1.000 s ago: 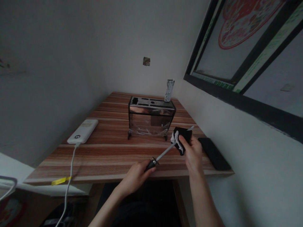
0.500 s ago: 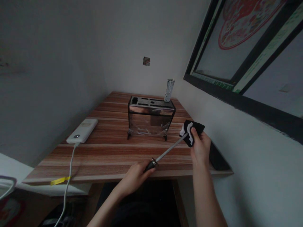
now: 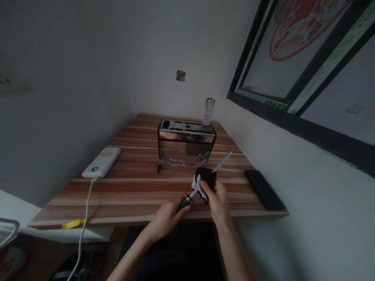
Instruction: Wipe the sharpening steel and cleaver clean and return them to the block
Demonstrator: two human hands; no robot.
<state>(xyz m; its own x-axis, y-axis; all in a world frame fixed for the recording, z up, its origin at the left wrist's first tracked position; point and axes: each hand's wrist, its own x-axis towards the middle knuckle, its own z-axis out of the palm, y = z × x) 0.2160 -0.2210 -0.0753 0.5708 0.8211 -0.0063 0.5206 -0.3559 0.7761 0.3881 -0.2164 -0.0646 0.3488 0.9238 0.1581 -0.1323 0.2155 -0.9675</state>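
1. Left hand (image 3: 170, 212): closed around the dark handle (image 3: 184, 202) of a thin metal rod (image 3: 222, 161), at the near edge of the wooden table (image 3: 131, 187).
2. Right hand (image 3: 217, 200): fingers pinched on a black-and-white cloth (image 3: 204, 182), which is wrapped around the rod just beyond the handle — the two hands sit close together, almost touching.
3. Rod axis: it runs from the handle up and to the right, away from the person. The bare tip shows past the cloth and points toward the right end of the metal rack (image 3: 186, 145).
4. Relation of cloth to grip: the cloth lies at the handle end of the rod, so nearly all the exposed length lies beyond it, toward the tip.
5. Rack: a steel box with slots in its top plate and a clear front — the slots appear empty, though reflections make the inside hard to read.
6. Other items: a white power bank (image 3: 101, 162) with its cable at the left, a dark phone (image 3: 264, 189) flat by the right wall, a crumpled silvery packet (image 3: 208, 111) upright behind the rack.
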